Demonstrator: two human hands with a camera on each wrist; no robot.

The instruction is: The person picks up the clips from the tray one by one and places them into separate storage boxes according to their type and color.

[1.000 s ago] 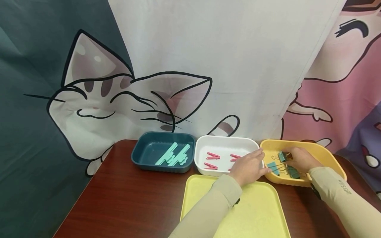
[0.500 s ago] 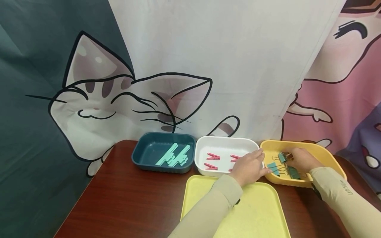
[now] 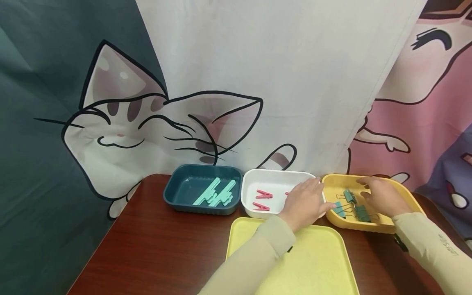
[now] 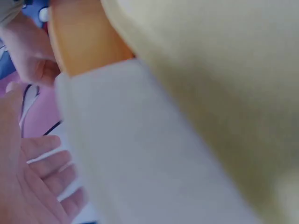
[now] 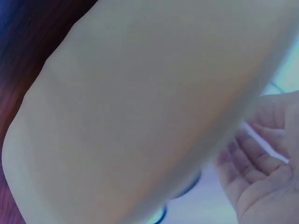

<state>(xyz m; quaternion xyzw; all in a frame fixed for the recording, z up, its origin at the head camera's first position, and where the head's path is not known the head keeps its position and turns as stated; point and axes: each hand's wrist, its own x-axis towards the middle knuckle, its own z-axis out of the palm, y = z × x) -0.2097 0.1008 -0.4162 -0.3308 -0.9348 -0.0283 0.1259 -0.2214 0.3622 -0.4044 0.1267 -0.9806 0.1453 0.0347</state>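
My right hand (image 3: 383,197) hovers over the right part of the yellow box (image 3: 414,203), fingers loosely bent and apart from the clips. Left of it in the box lie teal binder clips: one at the back (image 3: 349,196), a lighter blue one (image 3: 339,209) in front and a darker green one (image 3: 363,214). My left hand (image 3: 304,203) spans the right end of the white box (image 3: 273,174), its thumb pointing towards the yellow box. In the left wrist view the fingers of my left hand (image 4: 39,182) are extended. Red clothespins (image 3: 261,206) lie in the white box, some hidden behind my hand.
A dark blue box (image 3: 184,192) with mint-green clips (image 3: 223,194) stands left of the white one. A yellow tray (image 3: 313,262) lies in front, partly under my left arm. Behind the wooden table (image 3: 147,246) hangs a printed cloth (image 3: 295,82).
My right hand has let go of the teal binder clip at the back and drawn up and right, its fingers opening. My left hand has shifted slightly left and up.
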